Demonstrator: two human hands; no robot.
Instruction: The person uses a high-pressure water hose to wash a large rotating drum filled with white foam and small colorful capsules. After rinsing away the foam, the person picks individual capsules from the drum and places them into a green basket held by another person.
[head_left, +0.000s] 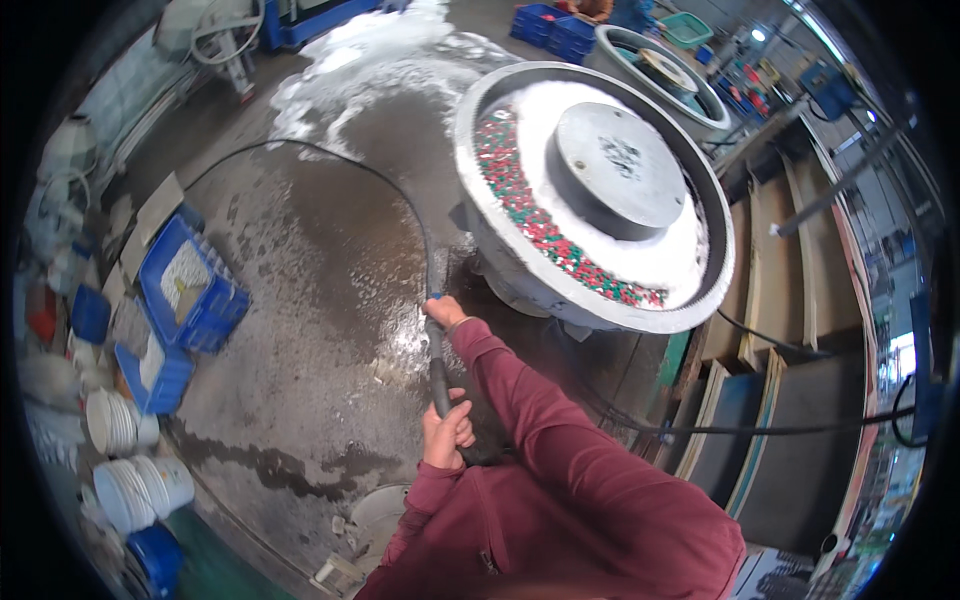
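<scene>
A black hose (437,365) runs between both hands, thicker and sleeve-like along its nearer stretch. My left hand (447,437) is closed round its near end, thumb on top. Farther along, my right hand (443,312) grips it beside a small blue band. Just right of my hands stands a big round grey tub (590,317), like a vibratory finishing bowl. Red, green and white small pieces (530,222) lie in its ring-shaped channel, partly under white foam (680,258). A flat round metal hub (620,165) rises in the middle.
White foam (350,50) spreads over the wet concrete floor (290,310) at the back. Blue crates (215,315) and white buckets (150,490) line the left. A second round tub (715,118) stands behind. At right are wooden-sided troughs (800,440) and a black cable (740,428).
</scene>
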